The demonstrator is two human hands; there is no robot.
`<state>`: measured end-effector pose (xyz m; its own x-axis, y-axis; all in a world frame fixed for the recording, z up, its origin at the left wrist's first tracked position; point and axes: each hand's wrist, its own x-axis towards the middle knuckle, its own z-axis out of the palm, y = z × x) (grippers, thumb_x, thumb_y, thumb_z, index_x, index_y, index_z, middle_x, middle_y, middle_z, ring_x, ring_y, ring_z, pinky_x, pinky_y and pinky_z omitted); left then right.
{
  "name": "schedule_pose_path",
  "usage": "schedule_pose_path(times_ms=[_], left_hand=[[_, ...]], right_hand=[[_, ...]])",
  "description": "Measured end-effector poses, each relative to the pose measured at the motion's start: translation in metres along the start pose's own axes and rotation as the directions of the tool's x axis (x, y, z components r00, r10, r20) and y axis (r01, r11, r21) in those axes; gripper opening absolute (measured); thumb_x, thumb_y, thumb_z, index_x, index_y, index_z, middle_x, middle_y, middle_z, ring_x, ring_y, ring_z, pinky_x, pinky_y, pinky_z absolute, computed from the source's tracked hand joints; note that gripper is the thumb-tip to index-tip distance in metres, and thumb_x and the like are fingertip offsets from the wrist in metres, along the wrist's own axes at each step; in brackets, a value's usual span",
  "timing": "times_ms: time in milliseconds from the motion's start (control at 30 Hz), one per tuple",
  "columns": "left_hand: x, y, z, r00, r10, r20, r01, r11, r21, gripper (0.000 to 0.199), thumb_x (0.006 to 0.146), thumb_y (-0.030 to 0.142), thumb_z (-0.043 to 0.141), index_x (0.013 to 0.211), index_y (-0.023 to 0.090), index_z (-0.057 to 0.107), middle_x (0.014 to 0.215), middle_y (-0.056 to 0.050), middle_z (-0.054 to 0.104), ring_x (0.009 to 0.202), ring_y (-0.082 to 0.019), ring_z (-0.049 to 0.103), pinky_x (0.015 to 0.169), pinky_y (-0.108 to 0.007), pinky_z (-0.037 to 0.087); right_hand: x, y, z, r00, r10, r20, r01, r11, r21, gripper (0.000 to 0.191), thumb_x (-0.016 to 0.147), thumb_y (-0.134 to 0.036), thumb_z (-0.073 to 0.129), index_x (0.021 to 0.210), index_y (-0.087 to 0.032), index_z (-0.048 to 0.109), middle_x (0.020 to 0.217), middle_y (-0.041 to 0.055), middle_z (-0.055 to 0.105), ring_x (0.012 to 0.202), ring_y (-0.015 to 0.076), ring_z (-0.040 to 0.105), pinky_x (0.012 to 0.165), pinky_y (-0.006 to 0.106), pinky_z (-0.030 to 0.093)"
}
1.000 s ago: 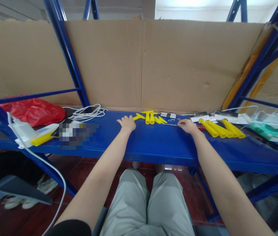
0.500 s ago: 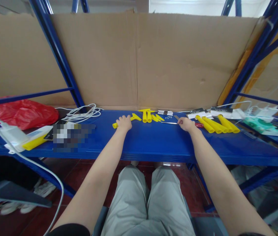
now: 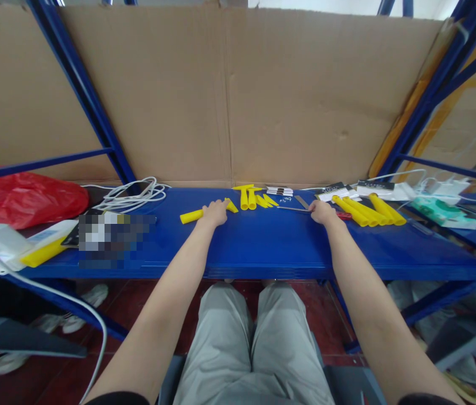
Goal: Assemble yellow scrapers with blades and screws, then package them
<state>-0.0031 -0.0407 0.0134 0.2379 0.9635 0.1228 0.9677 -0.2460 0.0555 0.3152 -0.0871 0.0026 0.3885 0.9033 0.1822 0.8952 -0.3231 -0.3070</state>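
My left hand (image 3: 214, 212) is closed round a yellow plastic T-shaped tool (image 3: 191, 216). Its tubular handle sticks out to the left, and a flat yellow piece (image 3: 232, 206) shows past the fingers; the middle is hidden. My right hand (image 3: 321, 211) is closed on a screwdriver (image 3: 344, 216), whose red handle emerges to the right and thin metal shaft (image 3: 292, 208) to the left. A flat metal strip (image 3: 302, 201) lies by its fingertips. Between the hands are two yellow T-shaped tools (image 3: 248, 199), loose yellow blade-like pieces (image 3: 265, 201) and small pale bits (image 3: 285, 199).
Several yellow tubes (image 3: 364, 212) lie to the right beside black-and-white cards (image 3: 332, 191). White cables (image 3: 136, 194) and a red bag (image 3: 31, 197) occupy the left. A small paper stack (image 3: 279, 190) sits at the back, before a cardboard wall (image 3: 157, 101). Blue posts (image 3: 81, 90) frame the bench (image 3: 263, 247).
The view has tilted down slightly. My right hand has shifted a little right with the screwdriver, uncovering more of the metal strip. More of the yellow tool's handle shows left of my left hand.
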Motion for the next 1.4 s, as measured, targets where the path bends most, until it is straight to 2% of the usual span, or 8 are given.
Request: schedule_pose_path(times_ms=[267, 433, 567, 667, 800, 967, 1133, 1400], left_hand=[[-0.005, -0.005, -0.015, 0.998, 0.032, 0.061, -0.033, 0.999, 0.006, 0.045, 0.076, 0.018, 0.05, 0.119, 0.021, 0.058, 0.122, -0.009, 0.06, 0.112, -0.024, 0.055, 0.091, -0.03, 0.044], [-0.012, -0.005, -0.026, 0.975, 0.161, 0.15, -0.159, 0.987, -0.029, 0.044, 0.068, 0.019, 0.056, 0.11, 0.024, 0.064, 0.115, -0.005, 0.065, 0.103, -0.022, 0.06, 0.081, -0.026, 0.047], [-0.015, -0.001, -0.025, 0.917, 0.358, 0.174, -0.332, 0.929, -0.162, 0.04, 0.067, 0.02, 0.057, 0.106, 0.023, 0.066, 0.108, -0.001, 0.068, 0.094, -0.018, 0.063, 0.076, -0.022, 0.047], [-0.014, 0.009, -0.017, 0.879, 0.465, 0.101, -0.43, 0.867, -0.253, 0.041, 0.068, 0.018, 0.056, 0.107, 0.024, 0.066, 0.112, 0.001, 0.067, 0.1, -0.016, 0.061, 0.082, -0.02, 0.045], [-0.012, 0.025, -0.005, 0.852, 0.523, -0.03, -0.515, 0.826, -0.229, 0.036, 0.073, 0.021, 0.056, 0.107, 0.021, 0.067, 0.113, -0.002, 0.066, 0.101, -0.019, 0.06, 0.089, -0.024, 0.043], [-0.011, 0.034, 0.004, 0.847, 0.515, -0.131, -0.532, 0.825, -0.192, 0.029, 0.077, 0.025, 0.053, 0.101, 0.02, 0.069, 0.107, -0.004, 0.068, 0.099, -0.02, 0.061, 0.088, -0.028, 0.045], [-0.009, 0.034, 0.007, 0.86, 0.486, -0.156, -0.509, 0.841, -0.184, 0.028, 0.077, 0.028, 0.056, 0.1, 0.02, 0.069, 0.107, -0.004, 0.068, 0.1, -0.021, 0.06, 0.087, -0.029, 0.046], [-0.008, 0.033, 0.008, 0.839, 0.52, -0.162, -0.544, 0.813, -0.208, 0.028, 0.077, 0.029, 0.058, 0.101, 0.021, 0.069, 0.105, -0.004, 0.069, 0.096, -0.02, 0.062, 0.084, -0.029, 0.047]], right_hand=[[-0.007, -0.008, -0.005, 0.996, 0.034, 0.083, -0.028, 0.997, -0.069, 0.031, 0.075, -0.008, 0.051, 0.1, -0.02, 0.065, 0.114, 0.0103, 0.063, 0.111, 0.0267, 0.055, 0.092, 0.042, 0.041], [-0.006, -0.008, -0.005, 0.996, 0.041, 0.082, -0.034, 0.997, -0.076, 0.031, 0.077, -0.009, 0.05, 0.102, -0.02, 0.064, 0.116, 0.0107, 0.062, 0.113, 0.0265, 0.054, 0.093, 0.043, 0.04], [-0.007, -0.009, -0.006, 0.995, 0.048, 0.083, -0.04, 0.995, -0.089, 0.031, 0.077, -0.009, 0.049, 0.103, -0.02, 0.063, 0.117, 0.0113, 0.062, 0.113, 0.0266, 0.053, 0.094, 0.044, 0.038], [-0.01, -0.011, -0.008, 0.993, 0.066, 0.093, -0.055, 0.993, -0.108, 0.032, 0.077, -0.009, 0.049, 0.104, -0.02, 0.063, 0.116, 0.0119, 0.062, 0.113, 0.0269, 0.053, 0.095, 0.046, 0.036], [-0.013, -0.014, -0.013, 0.986, 0.118, 0.114, -0.103, 0.986, -0.13, 0.033, 0.076, -0.007, 0.049, 0.105, -0.017, 0.062, 0.115, 0.0138, 0.061, 0.112, 0.0279, 0.053, 0.095, 0.049, 0.035], [-0.014, -0.014, -0.014, 0.981, 0.156, 0.116, -0.141, 0.982, -0.129, 0.032, 0.078, -0.008, 0.046, 0.104, -0.014, 0.062, 0.114, 0.0164, 0.061, 0.114, 0.0293, 0.051, 0.095, 0.05, 0.034], [-0.012, -0.014, -0.01, 0.987, 0.126, 0.102, -0.114, 0.987, -0.117, 0.031, 0.078, -0.012, 0.047, 0.106, -0.013, 0.061, 0.118, 0.0185, 0.058, 0.115, 0.0321, 0.049, 0.093, 0.052, 0.034], [-0.011, -0.018, -0.008, 0.997, 0.057, 0.055, -0.053, 0.996, -0.071, 0.029, 0.075, -0.012, 0.05, 0.1, -0.016, 0.064, 0.116, 0.0149, 0.061, 0.112, 0.0314, 0.052, 0.093, 0.052, 0.035]])
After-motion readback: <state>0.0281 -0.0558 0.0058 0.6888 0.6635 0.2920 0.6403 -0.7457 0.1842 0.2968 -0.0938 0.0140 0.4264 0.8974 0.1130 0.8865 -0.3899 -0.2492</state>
